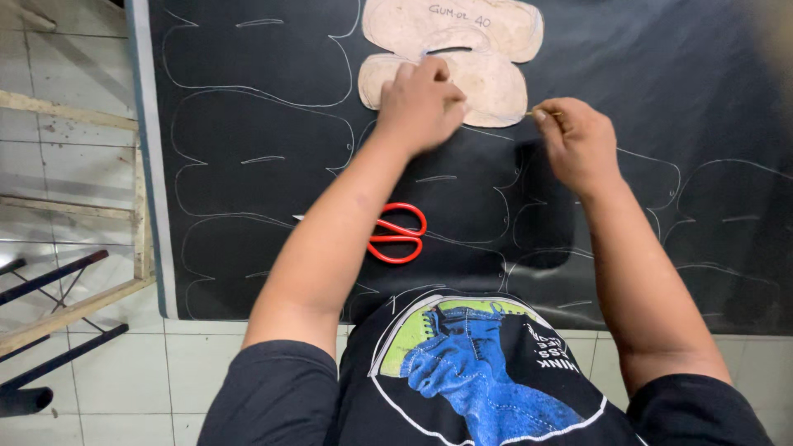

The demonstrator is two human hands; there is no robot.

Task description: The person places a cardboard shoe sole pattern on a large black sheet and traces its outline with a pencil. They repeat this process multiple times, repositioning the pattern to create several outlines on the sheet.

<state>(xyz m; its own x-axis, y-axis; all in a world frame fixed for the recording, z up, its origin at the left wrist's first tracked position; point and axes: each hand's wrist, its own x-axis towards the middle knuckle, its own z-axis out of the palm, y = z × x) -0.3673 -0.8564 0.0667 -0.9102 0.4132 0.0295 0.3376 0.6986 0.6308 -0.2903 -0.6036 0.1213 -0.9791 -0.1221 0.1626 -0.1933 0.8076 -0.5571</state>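
Outlines (256, 157) already cover the black sheet (661, 74); left hand (420, 103) pins the tan template (487, 78), right hand (578, 142) pinching a marking stick (541, 113).

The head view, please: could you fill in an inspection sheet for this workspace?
Surface: black sheet laid flat, covered with pale traced outlines.
Job's things: tan pattern piece lies on the sheet, a second tan piece just above it.
Clutter: red-handled scissors, partly hidden under the left forearm.
Grippers: left hand presses on the pattern piece; right hand pinches a thin marking stick at the pattern's edge, its fingers closed round it.
Cables: nothing seen.
Surroundings: white tiled floor; wooden frame and dark metal bars to the left.
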